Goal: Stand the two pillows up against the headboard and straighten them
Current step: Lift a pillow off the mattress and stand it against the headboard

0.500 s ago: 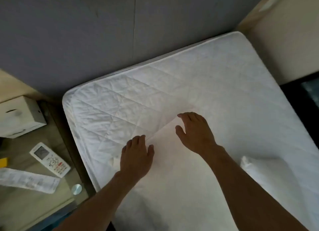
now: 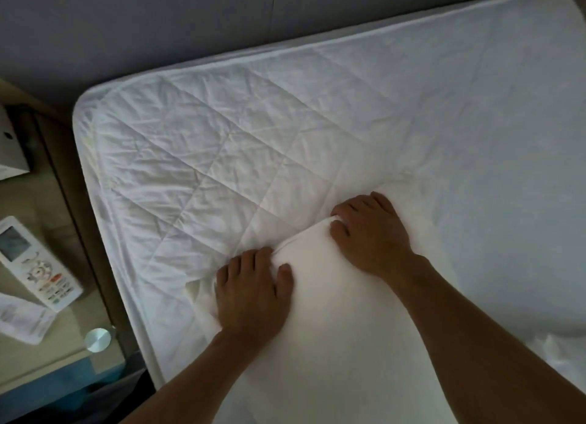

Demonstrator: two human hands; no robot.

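Hands are gripping pillow (image 2: 333,312) lying flat on mattress (image 2: 222,144): left hand (image 2: 253,290) and right hand (image 2: 371,233) curling fingers over its far edge, likely to raise it toward headboard (image 2: 158,20).

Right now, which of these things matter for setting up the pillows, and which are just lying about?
Part of the job:
- pillow lying flat under both hands
- left hand and right hand, gripping its far edge
- second pillow, at the right edge
- headboard
- mattress

Just lying about:
- remote control
- paper slip
- box
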